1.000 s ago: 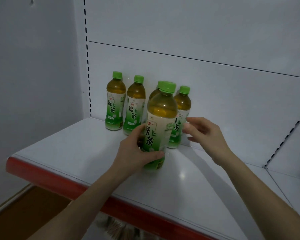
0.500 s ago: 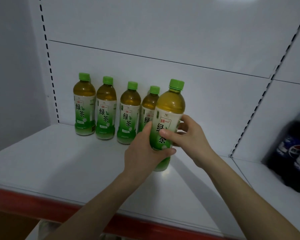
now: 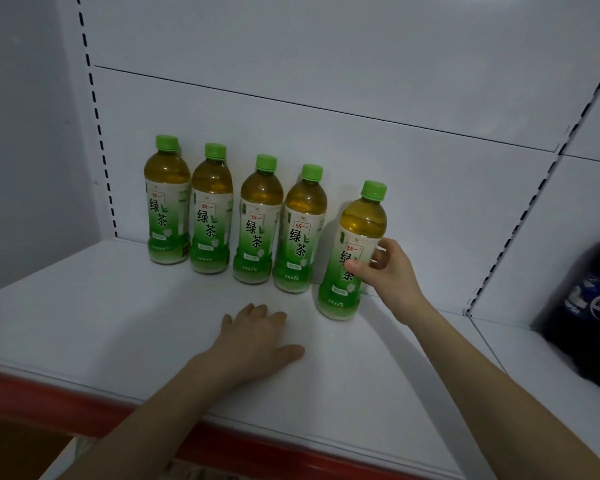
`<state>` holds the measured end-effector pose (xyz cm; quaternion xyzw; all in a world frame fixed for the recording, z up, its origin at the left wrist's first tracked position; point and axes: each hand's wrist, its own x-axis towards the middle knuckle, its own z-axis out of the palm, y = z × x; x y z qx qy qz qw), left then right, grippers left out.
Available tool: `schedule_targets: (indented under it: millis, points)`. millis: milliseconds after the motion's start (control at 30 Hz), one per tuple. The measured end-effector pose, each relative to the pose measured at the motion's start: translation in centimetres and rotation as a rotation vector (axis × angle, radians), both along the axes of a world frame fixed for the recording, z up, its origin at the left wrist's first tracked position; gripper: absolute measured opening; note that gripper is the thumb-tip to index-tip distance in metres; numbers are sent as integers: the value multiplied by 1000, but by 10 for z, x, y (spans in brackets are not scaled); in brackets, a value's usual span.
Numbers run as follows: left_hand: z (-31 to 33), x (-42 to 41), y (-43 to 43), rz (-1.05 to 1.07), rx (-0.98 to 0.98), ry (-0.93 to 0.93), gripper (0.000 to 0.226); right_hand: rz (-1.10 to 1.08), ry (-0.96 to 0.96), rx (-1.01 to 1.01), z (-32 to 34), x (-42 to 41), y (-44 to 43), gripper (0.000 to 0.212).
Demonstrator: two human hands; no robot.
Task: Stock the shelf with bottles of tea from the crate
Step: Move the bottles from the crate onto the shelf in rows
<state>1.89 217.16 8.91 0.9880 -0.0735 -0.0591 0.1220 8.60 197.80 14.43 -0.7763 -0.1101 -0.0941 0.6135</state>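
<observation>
Held bottle: a clear plastic bottle of amber tea with a green cap and a green-and-white label [image 3: 362,220] is upright at the right end of the row, just beside the fourth bottle and slightly nearer. Its base looks to be down on the shelf, though I cannot tell if its full weight rests there.
Right hand: the right hand [image 3: 392,282] grips this bottle at label height, the thumb across the front and the fingers curled round its right side.
Left hand: the left hand [image 3: 257,344] lies palm down on the shelf, near the row, with its fingers stretched out and together. It holds nothing.
Row: four matching tea bottles [image 3: 258,220] stand side by side against the white back panel [image 3: 326,81], labels facing out.
Shelf: the white metal shelf [image 3: 101,323] has a red front strip [image 3: 49,400].
Right bay: dark cola bottles [image 3: 589,323] stand at the far right, well apart from the tea.
</observation>
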Motion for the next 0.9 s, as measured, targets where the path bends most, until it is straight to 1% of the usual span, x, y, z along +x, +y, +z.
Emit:
schedule_targets:
  millis: [100, 167, 233, 333, 400, 467, 600, 800, 900]
  points:
    - [0, 2, 0, 0, 8, 5, 64, 19, 0, -38, -1, 3, 0, 60]
    - [-1, 3, 0, 0, 10, -7, 63, 59, 22, -87, -5, 3, -2, 68]
    - [-2, 2, 0, 1, 10, -14, 63, 41, 35, -136, -13, 4, -5, 74]
    - [-3, 2, 0, 0, 8, -30, 63, -52, 33, -170, -25, 6, -7, 68]
    - [-4, 1, 0, 1, 2, -35, 63, -81, 15, -187, -27, 9, -5, 60]
    - [-5, 1, 1, -1, -2, -44, 63, -105, -3, -208, -27, 12, 0, 57]
    - [-6, 1, 0, 1, -16, -43, 62, -138, -16, -208, -30, 21, 8, 58]
    - [-4, 1, 0, -3, -15, -29, 62, -100, 15, -205, -30, 30, 4, 61]
    - [-5, 1, 0, -5, -17, -27, 63, -45, 44, -223, -33, 28, 3, 70]
